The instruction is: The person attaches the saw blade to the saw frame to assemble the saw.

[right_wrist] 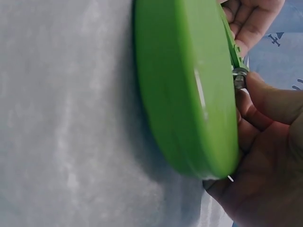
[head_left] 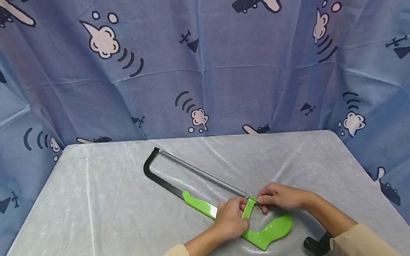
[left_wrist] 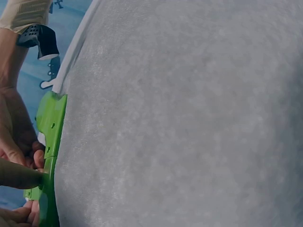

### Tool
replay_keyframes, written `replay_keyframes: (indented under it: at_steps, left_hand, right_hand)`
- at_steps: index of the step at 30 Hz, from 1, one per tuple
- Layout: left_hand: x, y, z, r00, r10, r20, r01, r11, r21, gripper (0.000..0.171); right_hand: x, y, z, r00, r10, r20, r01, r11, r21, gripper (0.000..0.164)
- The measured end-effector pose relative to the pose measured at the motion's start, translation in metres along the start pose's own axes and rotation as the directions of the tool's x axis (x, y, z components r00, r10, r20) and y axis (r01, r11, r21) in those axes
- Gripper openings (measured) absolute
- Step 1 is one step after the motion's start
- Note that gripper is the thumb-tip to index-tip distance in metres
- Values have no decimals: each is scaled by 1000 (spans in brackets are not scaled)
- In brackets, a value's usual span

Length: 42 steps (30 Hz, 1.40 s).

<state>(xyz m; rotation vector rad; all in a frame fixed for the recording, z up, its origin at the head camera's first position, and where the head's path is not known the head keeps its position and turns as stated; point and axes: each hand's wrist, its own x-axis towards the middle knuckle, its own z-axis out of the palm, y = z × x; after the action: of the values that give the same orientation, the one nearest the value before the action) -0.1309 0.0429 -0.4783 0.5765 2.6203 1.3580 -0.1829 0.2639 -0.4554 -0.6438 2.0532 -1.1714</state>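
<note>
A hacksaw [head_left: 201, 204] with a green handle and a black front frame lies flat in the head view, its silver blade bar [head_left: 204, 173] running to the upper left. My left hand [head_left: 231, 220] grips the green frame beside the handle opening. At the blade's near end, my right hand [head_left: 280, 196] pinches a small metal wing nut [right_wrist: 240, 78] between thumb and fingers. The green handle [right_wrist: 189, 94] fills the middle of the right wrist view. In the left wrist view the green frame [left_wrist: 49, 127] stands at the left edge, with fingers on it.
The saw rests on a table with a grey cloth [head_left: 135, 246]. Behind hangs a blue curtain [head_left: 161, 54] printed with planes. Black wrist camera mounts [head_left: 318, 245] sit at both wrists, close above the cloth.
</note>
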Motion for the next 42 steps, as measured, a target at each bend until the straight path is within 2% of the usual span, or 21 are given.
replay_keyframes:
  at_steps: [13,24,42]
  left_hand:
    - [0,0,1,1000,3,-3,-3,1000,-6,46]
    - [1,1,0,1000,-10,3,10,1000,-29,46]
    - [1,1,1,1000,-9,17,9,1000,-26,46]
  right_hand:
    - [-3,-4,1,1000,-1,22,0,999,48,33]
    - [-3,-10,8,998,51,-31,-50,998,30,35]
    - [-6,-13,9,998,66,-23,-65,997,45,35]
